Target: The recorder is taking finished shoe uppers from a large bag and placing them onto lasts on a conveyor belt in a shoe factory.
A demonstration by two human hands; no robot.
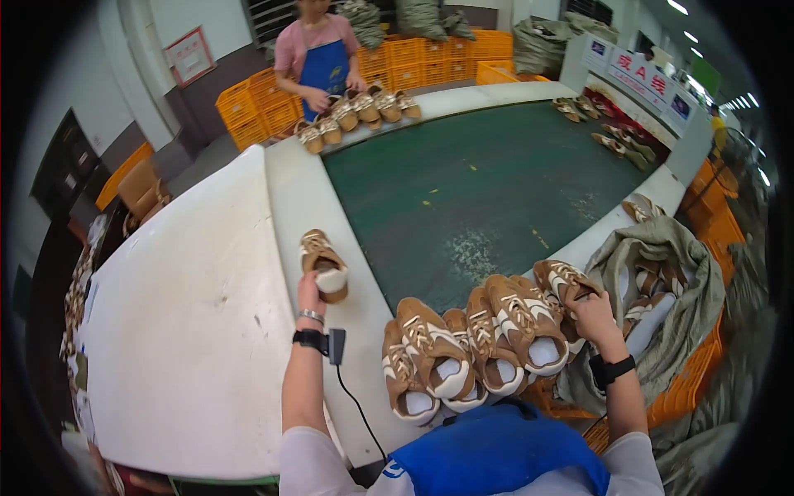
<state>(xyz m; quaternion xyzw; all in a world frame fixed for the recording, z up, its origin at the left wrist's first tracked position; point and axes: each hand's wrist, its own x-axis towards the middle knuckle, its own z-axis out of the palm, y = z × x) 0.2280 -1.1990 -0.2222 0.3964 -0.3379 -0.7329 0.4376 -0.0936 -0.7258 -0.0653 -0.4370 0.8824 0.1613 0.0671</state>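
Note:
My left hand [309, 294] is closed on the heel side of a brown-and-cream lace-up sneaker [318, 243], over the white ledge [285, 178]. On the other side, my right hand [595, 317] grips a second brown sneaker [564, 279] by its collar, at the right end of a row. That row of brown sneakers [432, 337] lies close before me, some stacked on others, toes pointing away. Next to my right hand, an open grey-green woven sack [695, 256] contains more brown shoes [649, 310]. My fingertips are partly hidden by the shoes.
A green conveyor surface [413, 198] stretches ahead, with several shoes [616, 147] at its far right. Across the ledge a person in a blue apron [325, 66] handles similar sneakers [364, 107]. A white table [182, 314] stands left; orange crates [248, 107] line the back.

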